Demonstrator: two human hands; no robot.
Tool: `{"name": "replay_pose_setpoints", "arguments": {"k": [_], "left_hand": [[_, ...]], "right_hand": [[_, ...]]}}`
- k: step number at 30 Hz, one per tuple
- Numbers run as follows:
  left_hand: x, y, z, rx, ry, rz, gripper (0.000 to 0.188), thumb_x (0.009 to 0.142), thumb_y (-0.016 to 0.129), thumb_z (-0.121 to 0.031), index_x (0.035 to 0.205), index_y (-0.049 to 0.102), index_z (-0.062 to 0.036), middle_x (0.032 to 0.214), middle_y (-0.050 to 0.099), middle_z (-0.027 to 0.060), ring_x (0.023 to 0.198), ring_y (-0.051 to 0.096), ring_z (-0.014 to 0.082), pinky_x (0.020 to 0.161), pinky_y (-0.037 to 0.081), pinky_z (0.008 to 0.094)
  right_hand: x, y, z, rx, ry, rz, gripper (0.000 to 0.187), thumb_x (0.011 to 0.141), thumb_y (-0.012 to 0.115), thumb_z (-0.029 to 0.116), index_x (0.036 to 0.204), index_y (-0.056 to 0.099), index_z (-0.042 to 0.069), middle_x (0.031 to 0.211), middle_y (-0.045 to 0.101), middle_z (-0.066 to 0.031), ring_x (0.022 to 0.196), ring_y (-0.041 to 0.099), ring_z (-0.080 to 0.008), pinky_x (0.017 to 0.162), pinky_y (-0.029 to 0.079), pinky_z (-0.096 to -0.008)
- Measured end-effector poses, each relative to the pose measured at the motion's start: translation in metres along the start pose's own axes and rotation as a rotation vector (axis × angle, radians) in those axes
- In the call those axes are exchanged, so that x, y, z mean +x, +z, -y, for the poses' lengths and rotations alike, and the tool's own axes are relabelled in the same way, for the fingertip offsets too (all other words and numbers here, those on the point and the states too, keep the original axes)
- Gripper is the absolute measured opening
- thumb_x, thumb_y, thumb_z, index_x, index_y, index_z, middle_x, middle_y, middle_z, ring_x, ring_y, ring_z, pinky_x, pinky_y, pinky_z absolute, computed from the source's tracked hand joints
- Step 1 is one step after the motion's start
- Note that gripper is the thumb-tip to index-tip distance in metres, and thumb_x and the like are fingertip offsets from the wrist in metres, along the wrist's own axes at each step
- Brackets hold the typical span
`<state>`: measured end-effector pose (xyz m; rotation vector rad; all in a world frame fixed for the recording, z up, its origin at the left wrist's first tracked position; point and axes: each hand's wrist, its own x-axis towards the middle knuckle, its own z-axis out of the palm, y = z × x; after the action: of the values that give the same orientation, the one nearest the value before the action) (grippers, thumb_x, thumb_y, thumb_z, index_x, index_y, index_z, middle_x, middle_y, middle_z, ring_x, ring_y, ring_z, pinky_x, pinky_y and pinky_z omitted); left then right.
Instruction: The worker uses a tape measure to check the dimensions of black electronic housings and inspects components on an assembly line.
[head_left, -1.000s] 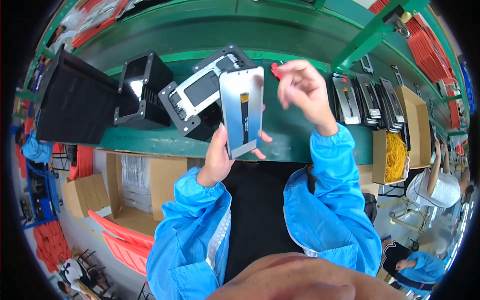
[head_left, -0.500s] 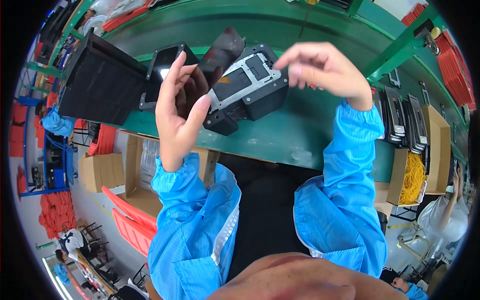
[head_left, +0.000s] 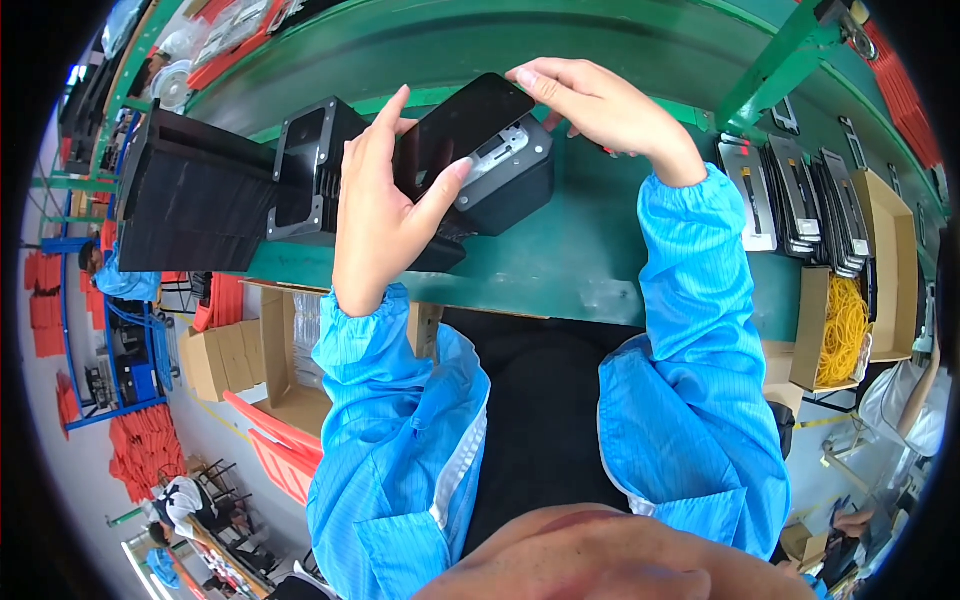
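Note:
A glossy black phone screen (head_left: 463, 125) lies tilted over a silver phone frame (head_left: 502, 148), hiding most of it. That frame rests in a black block-shaped fixture (head_left: 515, 198) on the green bench. My left hand (head_left: 385, 215) grips the screen's left end, thumb on the near edge and fingers on the far side. At the far right corner of the screen, my right hand (head_left: 612, 112) holds the edge with its fingertips. Part of that grip is hidden.
Left of the fixture stand another black fixture (head_left: 308, 165) and a tall black box (head_left: 195, 195). Rows of flat phone parts (head_left: 795, 200) lie at the bench's right, near a cardboard box of yellow bands (head_left: 843, 330). A green post (head_left: 775, 75) rises at the back right.
The screen has swung from nearly upright down over the silver frame. My right hand has moved left from beside the fixture onto the screen's far right corner.

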<state>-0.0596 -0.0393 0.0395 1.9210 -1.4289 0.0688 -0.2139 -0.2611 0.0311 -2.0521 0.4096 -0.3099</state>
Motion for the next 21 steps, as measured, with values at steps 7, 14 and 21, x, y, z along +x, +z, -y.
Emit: {"name": "replay_pose_setpoints", "arguments": {"k": [7,14,21], "left_hand": [[-0.002,-0.003,-0.002,0.047,0.064,-0.020,0.086,0.078,0.088,-0.026,0.152,0.048,-0.0039,0.122,0.066,0.0151,0.112,0.060,0.0332,0.104,0.047,0.0476],[-0.010,-0.007,0.005,0.005,0.024,-0.009,0.091,0.073,0.089,-0.024,0.153,0.048,-0.0083,0.124,0.066,0.0113,0.120,0.062,0.0335,0.121,0.026,0.0638],[-0.013,-0.011,0.004,0.093,0.049,0.002,0.088,0.075,0.087,-0.018,0.153,0.048,-0.0070,0.129,0.065,0.0129,0.119,0.063,0.0319,0.121,0.030,0.0523]], "right_hand": [[0.003,0.001,-0.020,-0.119,-0.060,0.134,0.063,0.106,0.056,0.052,0.145,0.056,0.002,0.123,0.068,-0.0145,0.101,0.067,-0.0222,0.085,0.055,-0.0338],[-0.006,0.009,-0.010,-0.243,-0.009,0.153,0.062,0.108,0.053,0.048,0.149,0.052,0.002,0.131,0.066,-0.0187,0.114,0.064,-0.0271,0.098,0.051,-0.0371],[-0.005,0.016,-0.014,-0.201,0.014,0.172,0.059,0.110,0.050,0.046,0.152,0.049,0.005,0.133,0.065,-0.0190,0.116,0.063,-0.0282,0.102,0.049,-0.0376]]}}
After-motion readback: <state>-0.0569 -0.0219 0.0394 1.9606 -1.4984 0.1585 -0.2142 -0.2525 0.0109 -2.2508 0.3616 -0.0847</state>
